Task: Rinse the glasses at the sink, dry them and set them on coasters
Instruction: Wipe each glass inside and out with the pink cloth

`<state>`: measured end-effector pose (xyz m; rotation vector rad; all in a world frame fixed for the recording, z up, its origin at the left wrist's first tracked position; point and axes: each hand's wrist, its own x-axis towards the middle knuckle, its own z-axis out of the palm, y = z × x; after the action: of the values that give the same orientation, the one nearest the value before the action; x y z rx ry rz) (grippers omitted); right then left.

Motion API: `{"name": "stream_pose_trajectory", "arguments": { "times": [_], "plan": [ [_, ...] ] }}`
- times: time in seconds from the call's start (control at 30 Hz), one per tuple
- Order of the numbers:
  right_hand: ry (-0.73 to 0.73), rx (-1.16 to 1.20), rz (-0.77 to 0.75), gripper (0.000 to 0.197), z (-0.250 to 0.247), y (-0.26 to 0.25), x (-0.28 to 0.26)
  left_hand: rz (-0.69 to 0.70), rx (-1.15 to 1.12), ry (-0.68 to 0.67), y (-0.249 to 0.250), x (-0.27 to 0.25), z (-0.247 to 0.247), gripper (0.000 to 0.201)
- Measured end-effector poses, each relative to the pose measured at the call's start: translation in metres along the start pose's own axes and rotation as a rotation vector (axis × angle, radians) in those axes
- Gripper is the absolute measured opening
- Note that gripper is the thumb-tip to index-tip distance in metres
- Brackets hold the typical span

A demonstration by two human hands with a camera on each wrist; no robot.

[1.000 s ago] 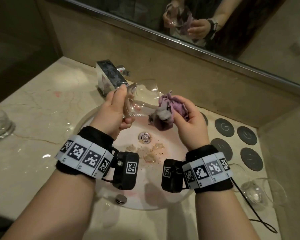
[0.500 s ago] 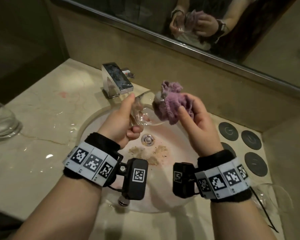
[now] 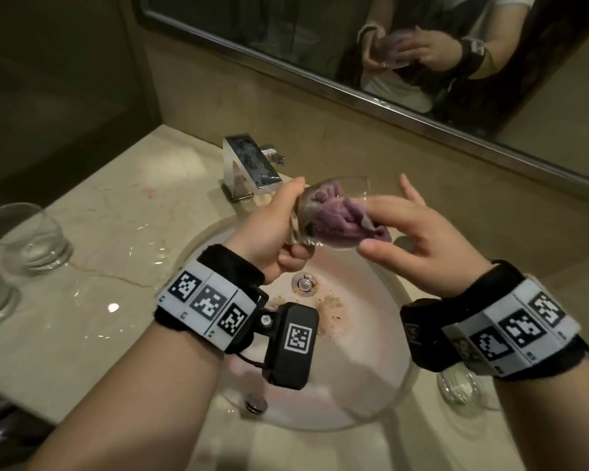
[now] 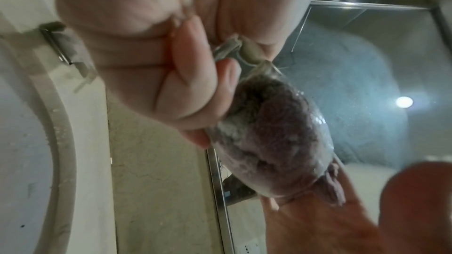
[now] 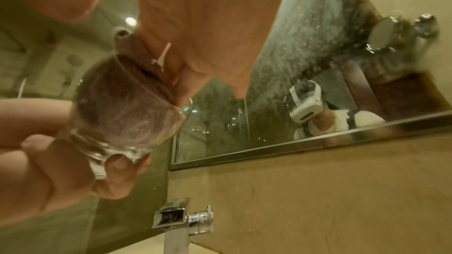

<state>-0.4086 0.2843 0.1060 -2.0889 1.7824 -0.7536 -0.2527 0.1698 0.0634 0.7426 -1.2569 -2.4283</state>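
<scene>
A clear tumbler [image 3: 352, 185] lies tilted on its side above the sink, mouth to the right. My left hand [image 3: 295, 222] grips its thick base, thumb on top and fingers curled under. A purple cloth [image 3: 334, 215] is stuffed inside the tumbler, with a tail hanging out of the mouth. My right hand [image 3: 371, 226] has straight, spread fingers and presses the cloth in at the rim. In the left wrist view the cloth [image 4: 269, 142] fills the tumbler [image 4: 315, 115]. From the right wrist the tumbler [image 5: 117, 123] shows droplets on its wall.
The white basin [image 3: 371, 385] lies under both hands, with brown crumbs beside the drain [image 3: 303, 283]. A chrome faucet [image 3: 249, 164] stands behind the left hand. Two glasses [image 3: 31, 236] stand on the left counter, another glass [image 3: 459, 385] on the right. A mirror backs the counter.
The cloth, bunched in my right hand beside the tumbler's mouth before, now sits inside the tumbler. My right fingers have straightened. The left hand keeps its hold on the base.
</scene>
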Motion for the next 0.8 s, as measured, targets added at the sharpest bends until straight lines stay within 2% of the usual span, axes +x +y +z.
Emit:
{"name": "stream_pose_trajectory", "arguments": {
  "times": [0.07, 0.13, 0.23, 0.33, 0.43, 0.47, 0.57, 0.63, 0.7, 0.77, 0.8],
  "plan": [
    [0.035, 0.007, -0.021, 0.066, -0.004, 0.003, -0.002, -0.02, -0.002, -0.032, 0.005, 0.002, 0.002, 0.054],
    [-0.007, -0.016, -0.031, 0.073, -0.004, 0.004, 0.001, -0.047, 0.022, -0.051, 0.011, 0.004, 0.007, 0.054],
    [-0.045, -0.071, -0.058, 0.072, -0.008, 0.006, 0.01, -0.074, 0.001, -0.057, 0.018, 0.006, 0.012, 0.051],
    [-0.074, -0.086, -0.034, 0.066, -0.015, 0.004, 0.021, -0.046, 0.023, 0.014, 0.026, 0.01, 0.016, 0.048],
    [-0.079, -0.034, 0.037, 0.057, -0.013, 0.0, 0.029, 0.048, 0.141, 0.139, 0.031, 0.014, 0.018, 0.047],
    [-0.073, 0.088, 0.081, 0.055, -0.01, 0.0, 0.03, 0.077, 0.197, 0.194, 0.031, 0.015, 0.018, 0.045],
    [-0.046, 0.709, 0.254, 0.063, -0.002, 0.002, 0.031, 0.217, 0.414, 0.317, 0.026, 0.017, 0.014, 0.039],
    [-0.022, 0.958, 0.278, 0.074, 0.004, 0.008, 0.031, 0.421, 0.524, 0.284, 0.023, 0.019, 0.009, 0.034],
    [0.004, 1.118, 0.266, 0.07, 0.006, 0.009, 0.034, 0.611, 0.607, 0.183, 0.024, 0.018, 0.003, 0.029],
    [0.065, 1.152, 0.272, 0.063, 0.008, 0.011, 0.037, 0.685, 0.675, 0.127, 0.027, 0.018, -0.003, 0.032],
    [0.106, 1.122, 0.287, 0.063, 0.007, 0.01, 0.038, 0.679, 0.673, 0.097, 0.029, 0.019, -0.004, 0.032]
  ]
}}
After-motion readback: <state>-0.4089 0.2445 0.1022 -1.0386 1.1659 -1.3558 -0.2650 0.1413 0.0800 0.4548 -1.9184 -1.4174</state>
